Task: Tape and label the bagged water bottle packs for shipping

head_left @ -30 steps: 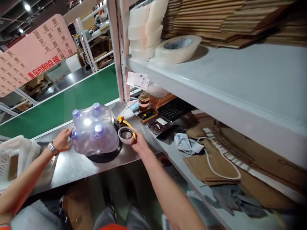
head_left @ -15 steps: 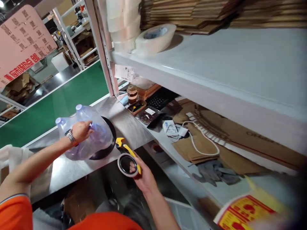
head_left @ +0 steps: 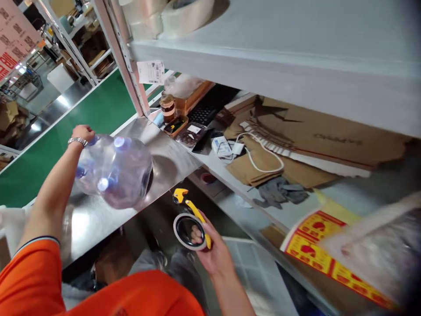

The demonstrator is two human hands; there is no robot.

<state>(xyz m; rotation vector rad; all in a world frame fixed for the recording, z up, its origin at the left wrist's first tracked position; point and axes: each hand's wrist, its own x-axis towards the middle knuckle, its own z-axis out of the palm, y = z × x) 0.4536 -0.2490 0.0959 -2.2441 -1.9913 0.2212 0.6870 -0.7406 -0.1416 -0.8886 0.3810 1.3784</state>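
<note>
A clear plastic pack of large bottles with several bluish-white caps leans on the metal bench, caps toward me and to the left. My left hand, a metal watch on its wrist, is closed at the far upper left of the pack, its fingertips partly hidden. Low in front of the bench, my right hand is wrapped around a yellow tape dispenser with a roll of tape on it. Some of that hand's fingers show through the roll's dark core.
A green conveyor belt runs behind the bench. An upper shelf carries tape rolls. Below it are a keyboard, a lidded cup, flattened cardboard, a white cable and a grey cloth.
The bottle pack has turned and tipped, with more caps facing me. My left hand has moved up and left. My right hand, with the dispenser, sits slightly right and lower. The view has shifted.
</note>
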